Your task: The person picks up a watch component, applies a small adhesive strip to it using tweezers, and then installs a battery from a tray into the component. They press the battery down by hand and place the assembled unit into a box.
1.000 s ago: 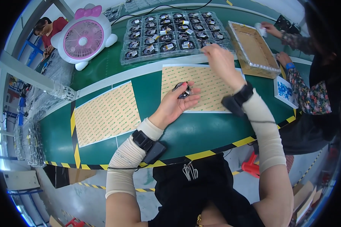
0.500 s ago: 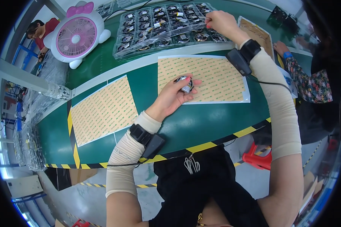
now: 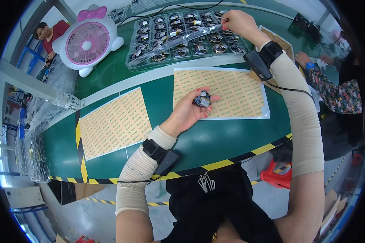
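My left hand (image 3: 189, 108), palm up over the patterned sheet, cradles a round black electronic module (image 3: 202, 99) with a silver, labelled piece on its face. Its fingers curl around the rim. Farther off, my right hand (image 3: 240, 25) is closed at the far right part of a clear compartment tray (image 3: 162, 62). From its fingertips sticks out a thin grey tool (image 3: 220, 17), whose exact kind is too small to tell. Similar round modules sit in the tray's compartments. A folded strip of clear plastic (image 3: 182, 39) slants across the tray, ending near my right fingers.
Two tan sheets with green print, a left one (image 3: 115, 121) and a right one (image 3: 239, 95), lie on the green table (image 3: 215, 137). A pink and white fan (image 3: 87, 44) stands at the far left. A cardboard box (image 3: 278, 38) and a co-worker's sleeved arm (image 3: 332, 91) are at right.
My left thumb has moved off the module's face, showing more of it. My right hand stays by the tray's far right part. The whole view has shifted slightly.
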`<act>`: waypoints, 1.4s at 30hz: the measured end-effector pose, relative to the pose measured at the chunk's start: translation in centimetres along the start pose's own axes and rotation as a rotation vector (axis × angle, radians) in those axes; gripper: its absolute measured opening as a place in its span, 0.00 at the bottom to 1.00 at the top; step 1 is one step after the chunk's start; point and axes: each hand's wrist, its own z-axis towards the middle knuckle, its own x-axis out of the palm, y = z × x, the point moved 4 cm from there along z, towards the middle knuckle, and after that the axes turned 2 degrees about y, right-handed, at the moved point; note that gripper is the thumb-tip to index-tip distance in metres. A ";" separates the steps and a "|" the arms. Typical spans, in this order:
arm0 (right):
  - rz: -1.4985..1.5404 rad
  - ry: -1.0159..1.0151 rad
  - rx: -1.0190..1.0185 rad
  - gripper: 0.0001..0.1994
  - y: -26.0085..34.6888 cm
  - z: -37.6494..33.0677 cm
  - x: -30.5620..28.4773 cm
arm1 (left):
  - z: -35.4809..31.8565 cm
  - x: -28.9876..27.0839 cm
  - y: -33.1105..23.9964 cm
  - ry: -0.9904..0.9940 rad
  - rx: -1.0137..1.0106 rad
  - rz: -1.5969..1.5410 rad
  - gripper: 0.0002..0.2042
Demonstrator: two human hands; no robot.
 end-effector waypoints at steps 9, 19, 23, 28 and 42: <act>0.017 -0.024 -0.006 0.06 -0.2 0.4 -0.3 | 0.2 -0.1 -0.1 0.012 -0.003 -0.019 0.16; 0.028 -0.023 0.001 0.06 0.0 0.4 -0.4 | 0.2 -0.1 0.0 -0.007 0.002 -0.015 0.16; 0.030 -0.016 0.015 0.04 -0.1 0.5 -0.4 | 0.2 0.0 0.0 -0.010 0.003 -0.014 0.16; 0.041 -0.028 0.001 0.04 -0.1 0.6 -0.6 | 0.2 0.0 -0.1 -0.023 0.006 -0.004 0.16; 0.110 -0.003 -0.035 0.05 -0.3 0.9 -0.8 | 0.1 0.1 0.0 -0.059 -0.022 0.004 0.16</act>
